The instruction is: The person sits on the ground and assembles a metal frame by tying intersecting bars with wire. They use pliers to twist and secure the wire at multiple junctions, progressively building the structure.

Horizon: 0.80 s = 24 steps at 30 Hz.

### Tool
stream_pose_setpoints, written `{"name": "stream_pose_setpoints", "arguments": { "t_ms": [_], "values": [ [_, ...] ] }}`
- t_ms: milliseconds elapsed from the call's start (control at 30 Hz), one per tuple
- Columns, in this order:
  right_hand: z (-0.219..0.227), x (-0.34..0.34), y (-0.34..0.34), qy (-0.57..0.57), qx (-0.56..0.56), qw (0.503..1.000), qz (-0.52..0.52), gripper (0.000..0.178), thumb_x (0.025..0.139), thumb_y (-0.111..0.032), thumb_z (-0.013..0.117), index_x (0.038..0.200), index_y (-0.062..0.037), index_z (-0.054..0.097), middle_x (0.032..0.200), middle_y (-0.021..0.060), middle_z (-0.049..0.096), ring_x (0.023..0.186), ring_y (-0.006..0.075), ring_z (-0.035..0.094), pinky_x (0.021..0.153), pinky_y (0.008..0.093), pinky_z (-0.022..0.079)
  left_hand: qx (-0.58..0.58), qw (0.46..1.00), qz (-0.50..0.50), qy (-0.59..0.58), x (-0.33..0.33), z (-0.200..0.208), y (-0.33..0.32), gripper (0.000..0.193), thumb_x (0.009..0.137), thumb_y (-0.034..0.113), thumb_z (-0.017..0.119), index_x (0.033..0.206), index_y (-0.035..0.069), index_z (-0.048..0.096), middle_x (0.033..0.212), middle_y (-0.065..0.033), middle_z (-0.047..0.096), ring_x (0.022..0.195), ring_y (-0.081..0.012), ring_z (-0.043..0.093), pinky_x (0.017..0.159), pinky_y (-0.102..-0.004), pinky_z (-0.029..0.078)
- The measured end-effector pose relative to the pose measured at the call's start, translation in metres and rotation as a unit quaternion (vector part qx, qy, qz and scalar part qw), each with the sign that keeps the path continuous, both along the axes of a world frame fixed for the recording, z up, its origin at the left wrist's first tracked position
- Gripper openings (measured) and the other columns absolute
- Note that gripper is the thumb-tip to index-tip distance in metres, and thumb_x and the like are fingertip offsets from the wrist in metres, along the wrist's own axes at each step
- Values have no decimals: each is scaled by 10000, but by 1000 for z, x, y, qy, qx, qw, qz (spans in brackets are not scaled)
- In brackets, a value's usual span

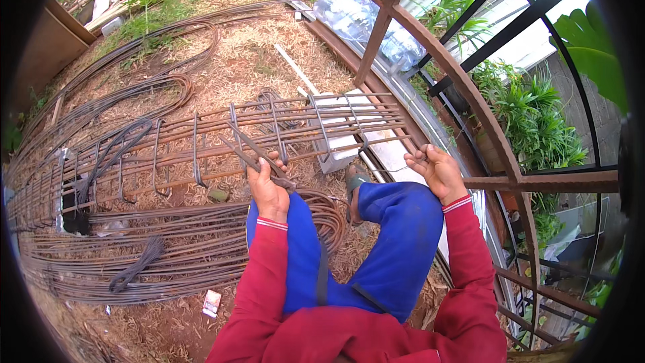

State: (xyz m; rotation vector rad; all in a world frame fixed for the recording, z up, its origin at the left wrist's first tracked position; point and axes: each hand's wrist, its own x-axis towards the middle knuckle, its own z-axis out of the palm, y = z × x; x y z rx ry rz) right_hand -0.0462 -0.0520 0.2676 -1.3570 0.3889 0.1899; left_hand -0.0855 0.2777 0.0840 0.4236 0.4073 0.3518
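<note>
My left hand is closed around dark, rusty steel pincers, their long handles spread toward the far left. They are held just in front of a long rebar cage of rusty bars tied with square stirrups. At the cage's right end, my right hand is palm up with its fingers curled. A thin tie wire runs from its fingertips toward the cage. The cage's right part passes over a pale block.
Bent rebar lengths lie along the near left, with a wire bundle on them. More looped bars are farther off. A brown metal frame rises on the right. Bags of plastic bottles sit at the back.
</note>
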Motion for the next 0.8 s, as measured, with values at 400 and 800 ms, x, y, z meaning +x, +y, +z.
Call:
{"name": "stream_pose_setpoints", "arguments": {
  "t_ms": [400, 800],
  "values": [
    [-40, 4, 14, 9, 34, 997, -67, 253, 1100, -144, 332, 1085, 61, 480, 1038, 207, 573, 1131, 467, 612, 1049, 554, 505, -153, 977, -111, -103, 1, 0, -1, 173, 1032, 220, 602, 1153, 98, 588, 1089, -83, 657, 844, -127, 582, 712, -262, 521],
    [-164, 7, 74, 118, 159, 967, -157, 252, 1064, -50, 327, 1187, 168, 360, 1256, 305, 469, 1201, 512, 559, 1089, 550, 501, 137, 954, -258, -63, -18, 33, -32, 398, 914, 29, 726, 1293, 51, 605, 1324, -95, 638, 877, -99, 641, 720, -232, 540]
  ]
}}
